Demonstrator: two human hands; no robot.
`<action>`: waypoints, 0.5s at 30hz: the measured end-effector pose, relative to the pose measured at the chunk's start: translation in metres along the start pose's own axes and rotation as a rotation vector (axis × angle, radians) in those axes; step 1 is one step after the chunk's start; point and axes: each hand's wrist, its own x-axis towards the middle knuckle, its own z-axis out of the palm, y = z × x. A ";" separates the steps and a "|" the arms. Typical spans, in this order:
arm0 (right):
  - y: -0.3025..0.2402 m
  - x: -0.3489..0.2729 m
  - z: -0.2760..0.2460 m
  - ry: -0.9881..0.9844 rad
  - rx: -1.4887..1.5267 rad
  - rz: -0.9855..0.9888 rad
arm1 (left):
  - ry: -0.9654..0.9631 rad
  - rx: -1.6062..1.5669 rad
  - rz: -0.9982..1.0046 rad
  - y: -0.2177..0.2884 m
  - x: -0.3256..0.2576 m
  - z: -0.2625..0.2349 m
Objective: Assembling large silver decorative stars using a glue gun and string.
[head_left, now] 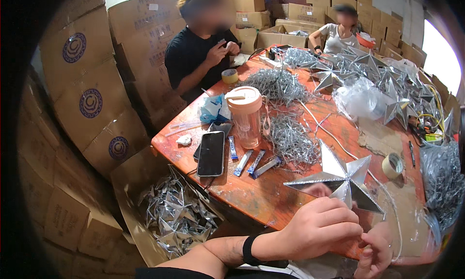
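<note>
The silver star (339,180) is held at its lower point above the near edge of the tabletop (261,194), pinched shut by the left hand (317,228), with the right hand (375,252) closed just beneath.

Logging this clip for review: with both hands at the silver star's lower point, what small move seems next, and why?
Probably press the trim along the lower point's edge. The left hand covers the base of the silver star, the right hand pinches just beneath it, and thin tinsel edging already lines the other points. What the fingers pinch is hidden.
</note>
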 end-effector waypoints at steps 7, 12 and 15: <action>0.000 -0.003 -0.001 0.040 0.150 0.066 | -0.063 0.056 0.051 0.003 -0.003 0.000; -0.001 -0.005 -0.003 0.023 0.140 0.064 | -0.091 0.059 0.066 0.004 -0.003 0.003; -0.001 -0.009 -0.004 0.026 0.122 0.062 | -0.133 0.053 0.059 0.009 -0.004 0.004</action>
